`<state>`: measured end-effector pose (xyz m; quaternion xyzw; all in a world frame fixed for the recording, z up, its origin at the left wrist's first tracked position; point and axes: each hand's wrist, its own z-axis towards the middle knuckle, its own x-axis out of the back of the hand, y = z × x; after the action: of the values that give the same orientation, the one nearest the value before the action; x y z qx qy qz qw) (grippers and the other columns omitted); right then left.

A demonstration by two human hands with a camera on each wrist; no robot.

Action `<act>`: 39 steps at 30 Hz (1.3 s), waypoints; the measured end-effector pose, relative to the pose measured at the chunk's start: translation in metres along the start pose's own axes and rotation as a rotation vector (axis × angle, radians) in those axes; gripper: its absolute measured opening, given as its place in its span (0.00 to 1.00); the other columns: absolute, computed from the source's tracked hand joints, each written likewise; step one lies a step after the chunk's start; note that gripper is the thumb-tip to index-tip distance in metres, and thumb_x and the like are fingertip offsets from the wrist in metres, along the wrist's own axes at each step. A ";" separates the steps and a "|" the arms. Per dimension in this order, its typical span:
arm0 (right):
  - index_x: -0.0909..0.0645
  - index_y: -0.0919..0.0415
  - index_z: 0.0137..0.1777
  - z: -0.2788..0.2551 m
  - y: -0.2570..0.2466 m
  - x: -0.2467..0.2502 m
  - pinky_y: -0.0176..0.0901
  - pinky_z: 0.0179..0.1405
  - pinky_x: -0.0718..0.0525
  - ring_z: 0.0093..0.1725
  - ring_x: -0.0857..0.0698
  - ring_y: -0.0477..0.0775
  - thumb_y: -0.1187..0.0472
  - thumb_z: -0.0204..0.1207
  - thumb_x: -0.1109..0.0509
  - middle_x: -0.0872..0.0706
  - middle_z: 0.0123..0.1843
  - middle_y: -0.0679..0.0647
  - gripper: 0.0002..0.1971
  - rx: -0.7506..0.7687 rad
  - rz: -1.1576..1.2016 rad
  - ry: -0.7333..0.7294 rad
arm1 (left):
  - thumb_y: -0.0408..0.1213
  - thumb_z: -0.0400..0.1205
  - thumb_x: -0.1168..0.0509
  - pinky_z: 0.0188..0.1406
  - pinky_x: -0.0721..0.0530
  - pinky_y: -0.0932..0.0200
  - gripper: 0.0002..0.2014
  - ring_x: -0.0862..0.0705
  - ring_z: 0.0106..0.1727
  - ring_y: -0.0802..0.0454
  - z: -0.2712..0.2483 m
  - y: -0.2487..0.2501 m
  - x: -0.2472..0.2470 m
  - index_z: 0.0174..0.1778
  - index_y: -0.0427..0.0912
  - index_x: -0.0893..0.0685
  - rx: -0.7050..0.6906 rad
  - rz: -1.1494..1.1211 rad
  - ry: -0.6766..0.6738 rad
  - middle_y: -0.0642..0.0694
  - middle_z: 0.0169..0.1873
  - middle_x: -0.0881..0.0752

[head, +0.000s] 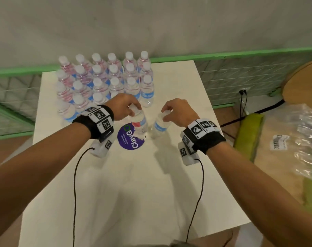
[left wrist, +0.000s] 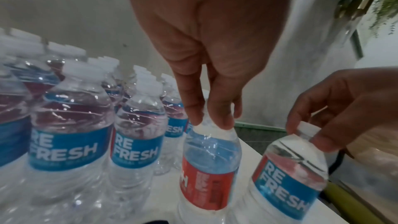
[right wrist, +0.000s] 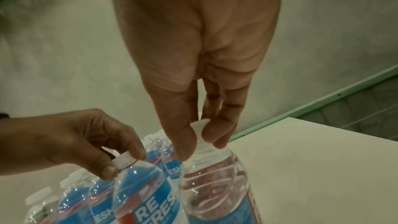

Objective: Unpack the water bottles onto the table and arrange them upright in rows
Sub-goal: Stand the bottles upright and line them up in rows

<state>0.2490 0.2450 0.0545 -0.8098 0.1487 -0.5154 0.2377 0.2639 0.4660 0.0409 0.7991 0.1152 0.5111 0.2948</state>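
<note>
Here, each hand's fingers pinch a clear, blue-labelled bottle's white cap: left hand (head: 124,106), right hand (head: 178,111).

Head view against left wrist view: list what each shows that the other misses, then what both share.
Head view only: the purple ClayGo sticker on the white table, both wristbands, the crumpled plastic wrap on the right.
Left wrist view only: readable REFRESH labels, and the red label side of the left-hand bottle.
Both: left hand and right hand each pinching a bottle's cap, beside the rows of upright bottles.
</note>
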 end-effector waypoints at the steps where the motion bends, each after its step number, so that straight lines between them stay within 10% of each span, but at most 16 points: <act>1: 0.14 0.62 0.56 0.010 -0.006 0.000 0.37 0.48 0.26 0.56 0.17 0.56 0.68 0.67 0.24 0.15 0.58 0.58 0.16 0.027 -0.035 -0.029 | 0.21 0.72 0.30 0.59 0.20 0.49 0.15 0.19 0.56 0.42 0.002 -0.004 0.003 0.52 0.40 0.13 -0.004 -0.016 0.015 0.40 0.55 0.16; 8: 0.14 0.58 0.57 0.048 -0.022 -0.002 0.36 0.48 0.31 0.48 0.26 0.48 0.70 0.70 0.27 0.19 0.62 0.59 0.16 0.158 -0.130 -0.103 | 0.15 0.74 0.40 0.56 0.25 0.60 0.20 0.20 0.62 0.45 0.018 -0.015 0.008 0.55 0.37 0.13 -0.072 -0.005 0.026 0.41 0.59 0.16; 14: 0.18 0.61 0.58 0.053 -0.019 -0.004 0.41 0.46 0.28 0.46 0.23 0.53 0.62 0.67 0.22 0.24 0.49 0.54 0.19 0.065 -0.071 -0.062 | 0.35 0.75 0.29 0.63 0.27 0.51 0.21 0.24 0.63 0.46 0.020 -0.006 -0.002 0.65 0.47 0.20 -0.064 0.132 -0.041 0.43 0.61 0.22; 19: 0.17 0.65 0.50 0.061 -0.026 -0.006 0.44 0.41 0.20 0.41 0.18 0.56 0.59 0.66 0.21 0.18 0.42 0.55 0.15 -0.029 -0.002 0.049 | 0.31 0.80 0.35 0.57 0.26 0.49 0.16 0.23 0.60 0.38 0.028 -0.002 -0.006 0.64 0.43 0.21 -0.040 0.199 0.033 0.36 0.57 0.23; 39: 0.20 0.60 0.55 0.082 -0.028 -0.010 0.53 0.52 0.14 0.44 0.16 0.60 0.63 0.66 0.21 0.15 0.54 0.62 0.18 -0.106 0.196 0.083 | 0.28 0.80 0.37 0.56 0.25 0.50 0.18 0.22 0.60 0.38 0.041 -0.003 0.007 0.67 0.42 0.22 0.010 0.209 0.064 0.35 0.58 0.23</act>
<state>0.3191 0.2923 0.0326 -0.7806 0.2641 -0.5143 0.2374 0.3037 0.4567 0.0318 0.7915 0.0434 0.5638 0.2319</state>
